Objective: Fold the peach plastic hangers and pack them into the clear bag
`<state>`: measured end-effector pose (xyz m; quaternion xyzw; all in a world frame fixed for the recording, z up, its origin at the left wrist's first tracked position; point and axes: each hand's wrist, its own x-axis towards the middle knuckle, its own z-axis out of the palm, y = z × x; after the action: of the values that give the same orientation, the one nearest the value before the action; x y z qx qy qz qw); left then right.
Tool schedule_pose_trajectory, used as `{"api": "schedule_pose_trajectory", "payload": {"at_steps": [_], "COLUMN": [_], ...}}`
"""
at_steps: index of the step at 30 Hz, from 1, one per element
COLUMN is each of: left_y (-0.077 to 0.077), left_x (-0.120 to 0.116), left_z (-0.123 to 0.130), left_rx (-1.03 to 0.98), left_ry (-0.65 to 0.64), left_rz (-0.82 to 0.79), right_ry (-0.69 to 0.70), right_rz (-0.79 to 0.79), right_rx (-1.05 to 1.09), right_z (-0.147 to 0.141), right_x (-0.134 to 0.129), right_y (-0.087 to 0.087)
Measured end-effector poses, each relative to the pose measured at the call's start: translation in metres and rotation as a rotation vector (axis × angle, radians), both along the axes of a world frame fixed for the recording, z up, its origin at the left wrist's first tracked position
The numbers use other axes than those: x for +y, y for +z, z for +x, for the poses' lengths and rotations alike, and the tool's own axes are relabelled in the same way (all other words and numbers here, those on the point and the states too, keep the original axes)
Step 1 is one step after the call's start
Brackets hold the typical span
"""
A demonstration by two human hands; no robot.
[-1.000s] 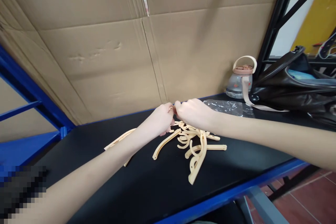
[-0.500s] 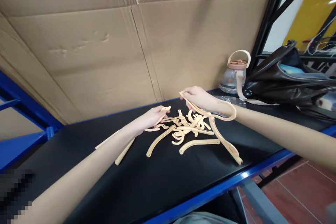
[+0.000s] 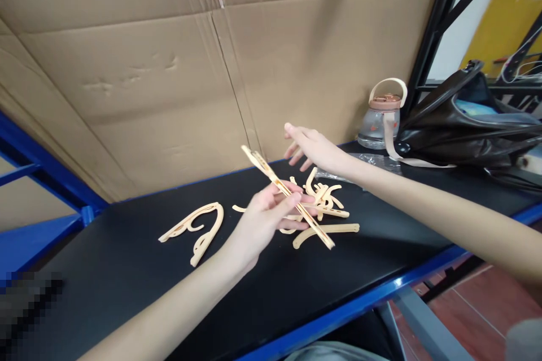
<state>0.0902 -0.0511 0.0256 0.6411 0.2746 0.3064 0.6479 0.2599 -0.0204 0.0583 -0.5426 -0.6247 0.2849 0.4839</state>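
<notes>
My left hand [image 3: 271, 211] grips a long, cream-coloured plastic strip [image 3: 311, 223], held slanted above the pile between thumb and fingers. Just behind and to the right, my right hand [image 3: 311, 146] is raised with its fingers apart and holds nothing. Below the hands a pile of curved cream pieces [image 3: 324, 194] lies on the black table, partly hidden by my left hand. A slightly curved piece [image 3: 339, 228] rests in front of the pile. Left of my left hand lies a folded hanger-like part [image 3: 214, 231] with a small hook inside its bend.
The black table [image 3: 139, 271] has a blue metal edge, with a cardboard wall [image 3: 148, 96] behind it. At the right back stand a clear bottle [image 3: 379, 127] with a strap and a dark bag [image 3: 457, 118]. Clear plastic wrap [image 3: 375, 162] lies before the bottle.
My left hand has moved right and now holds the long strip. My right hand has let go of the looped hanger-like piece and opened. The folded part at the left is now uncovered.
</notes>
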Motion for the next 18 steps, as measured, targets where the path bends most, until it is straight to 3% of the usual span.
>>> {"api": "schedule_pose_trajectory", "payload": {"at_steps": [4,8,10,12,15,18], "left_y": [0.001,-0.003,-0.005,-0.006,-0.003,0.002], "left_x": [0.008,0.009,0.009,0.012,0.018,0.02], "left_z": [-0.012,-0.02,-0.023,-0.027,-0.034,-0.04], "left_rx": [-0.158,-0.158,-0.157,-0.183,-0.226,-0.219], "left_ry": [0.247,0.322,0.347,0.378,0.414,0.414], "left_rz": [0.107,0.153,0.137,0.108,0.1,0.194], "right_ry": [0.039,-0.088,-0.123,-0.109,0.078,0.232], "right_rz": [0.227,0.459,0.506,0.502,0.416,0.335], "right_rx": [-0.477,-0.788,-0.724,-0.5,-0.156,-0.12], "right_z": [-0.005,-0.016,-0.018,-0.016,-0.007,-0.001], "right_x": [-0.043,-0.07,-0.072,-0.069,-0.065,-0.062], "right_y": [-0.014,-0.027,-0.032,-0.035,-0.037,-0.034]}}
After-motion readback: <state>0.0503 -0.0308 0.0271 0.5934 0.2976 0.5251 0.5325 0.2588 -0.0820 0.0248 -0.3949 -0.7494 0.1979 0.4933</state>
